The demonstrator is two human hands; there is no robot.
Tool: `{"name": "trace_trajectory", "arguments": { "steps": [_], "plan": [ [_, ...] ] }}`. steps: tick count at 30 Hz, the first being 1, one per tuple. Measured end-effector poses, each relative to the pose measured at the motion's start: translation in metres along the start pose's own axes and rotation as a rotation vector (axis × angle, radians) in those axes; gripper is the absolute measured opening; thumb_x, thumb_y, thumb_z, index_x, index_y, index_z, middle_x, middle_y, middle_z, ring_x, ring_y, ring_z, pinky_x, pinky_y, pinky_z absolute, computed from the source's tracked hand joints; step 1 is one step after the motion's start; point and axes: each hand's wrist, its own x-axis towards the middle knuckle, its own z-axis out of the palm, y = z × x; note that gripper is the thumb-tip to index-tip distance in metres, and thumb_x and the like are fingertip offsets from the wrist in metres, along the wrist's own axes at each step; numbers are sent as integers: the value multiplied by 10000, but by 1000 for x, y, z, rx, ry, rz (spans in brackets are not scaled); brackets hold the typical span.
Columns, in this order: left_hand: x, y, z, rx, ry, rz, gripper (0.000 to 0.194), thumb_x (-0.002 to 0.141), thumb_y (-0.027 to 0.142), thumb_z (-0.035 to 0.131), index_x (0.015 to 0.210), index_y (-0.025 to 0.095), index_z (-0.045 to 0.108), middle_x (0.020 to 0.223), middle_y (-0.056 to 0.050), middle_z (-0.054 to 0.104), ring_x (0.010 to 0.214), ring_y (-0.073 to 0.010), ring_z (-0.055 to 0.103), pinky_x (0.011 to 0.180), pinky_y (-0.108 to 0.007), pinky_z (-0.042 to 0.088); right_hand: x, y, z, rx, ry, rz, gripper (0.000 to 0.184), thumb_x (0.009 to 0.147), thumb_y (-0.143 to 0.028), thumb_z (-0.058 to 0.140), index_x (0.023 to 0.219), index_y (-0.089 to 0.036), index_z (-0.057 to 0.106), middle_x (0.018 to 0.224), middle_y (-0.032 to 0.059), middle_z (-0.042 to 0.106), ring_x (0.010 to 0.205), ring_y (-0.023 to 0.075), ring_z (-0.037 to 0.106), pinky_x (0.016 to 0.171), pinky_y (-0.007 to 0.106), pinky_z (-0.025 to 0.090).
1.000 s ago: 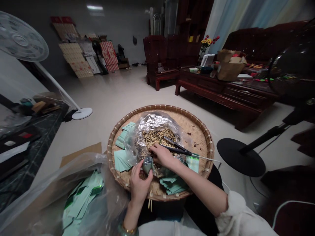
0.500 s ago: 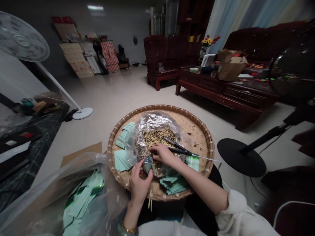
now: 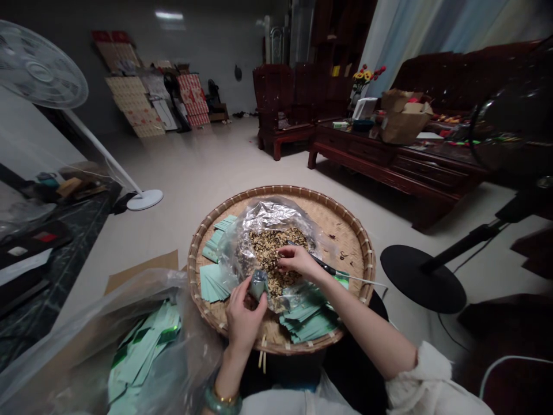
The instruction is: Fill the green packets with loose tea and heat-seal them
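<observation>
My left hand [image 3: 244, 320] grips a small green pouch [image 3: 259, 283] upright, its dark silvery mouth facing up. My right hand [image 3: 305, 264] hovers at the loose dried tea-like mix [image 3: 265, 245], fingers curled together; I cannot make out what is between them. That tan-and-dark mix lies in an open clear plastic bag [image 3: 272, 210] on a round woven bamboo tray [image 3: 368, 242]. Partly behind my right hand lies a black clamp tool with a white cord [image 3: 326, 267]. Flat green pouches [image 3: 213, 282] fan out on the tray's left, and a pile of green pouches [image 3: 309, 320] sits near its front.
Left of the tray stands a large clear plastic bag [image 3: 190, 346] holding more green packets [image 3: 144, 346]. A white standing fan [image 3: 144, 200] is at the left, and a black fan base [image 3: 423, 279] at the right. Beyond is a dark wooden coffee table [image 3: 389, 164].
My right hand has moved right and slightly up, away from the pouch and over the mix, now covering part of the black tool. My left hand still holds the pouch in about the same place.
</observation>
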Motion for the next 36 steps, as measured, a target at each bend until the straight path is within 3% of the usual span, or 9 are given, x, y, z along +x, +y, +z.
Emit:
{"name": "trace_trajectory", "arguments": {
  "steps": [4, 9, 15, 21, 27, 36],
  "plan": [
    [7, 3, 1, -10, -7, -2, 386, 737, 275, 615, 1101, 148, 613, 974, -106, 674, 783, -199, 654, 638, -310, 560, -4, -7, 0, 78, -4, 41, 397, 469, -245, 811, 799, -152, 610, 612, -71, 581, 547, 90, 588, 606, 275, 562],
    [11, 7, 2, 18, -21, 16, 388, 738, 260, 619, 1108, 144, 606, 971, -105, 674, 790, -200, 650, 617, -299, 555, -9, -15, 2, 62, -32, 53, 373, 484, -288, 817, 743, -147, 589, 598, -61, 592, 535, 92, 593, 580, 260, 549],
    [21, 13, 5, 72, -61, 78, 382, 734, 228, 616, 1109, 162, 610, 980, -103, 681, 875, -229, 628, 681, -341, 545, -17, -57, -5, -79, -157, -22, 290, 587, -264, 757, 804, -154, 598, 604, -38, 621, 544, 104, 608, 553, 235, 513],
    [35, 22, 18, 92, -111, 98, 409, 723, 194, 623, 1130, 168, 594, 1001, -98, 672, 931, -256, 594, 761, -383, 519, -24, -103, -8, -500, -325, -184, 152, 671, -168, 626, 817, -166, 668, 599, -26, 614, 535, 106, 572, 516, 228, 440],
    [43, 31, 25, 104, -100, 141, 420, 722, 174, 624, 1139, 162, 582, 1015, -96, 663, 929, -258, 571, 817, -408, 491, -28, -116, -1, -1072, -265, -485, 234, 624, -62, 593, 778, -187, 718, 677, -5, 670, 608, 121, 551, 571, 229, 373],
    [44, 29, 29, 128, -112, 135, 432, 717, 167, 637, 1144, 151, 575, 1015, -101, 664, 917, -263, 563, 809, -409, 485, -37, -111, 9, -1209, -193, -538, 275, 640, -25, 565, 834, -161, 704, 792, 51, 687, 728, 170, 586, 656, 246, 395]
  ]
}}
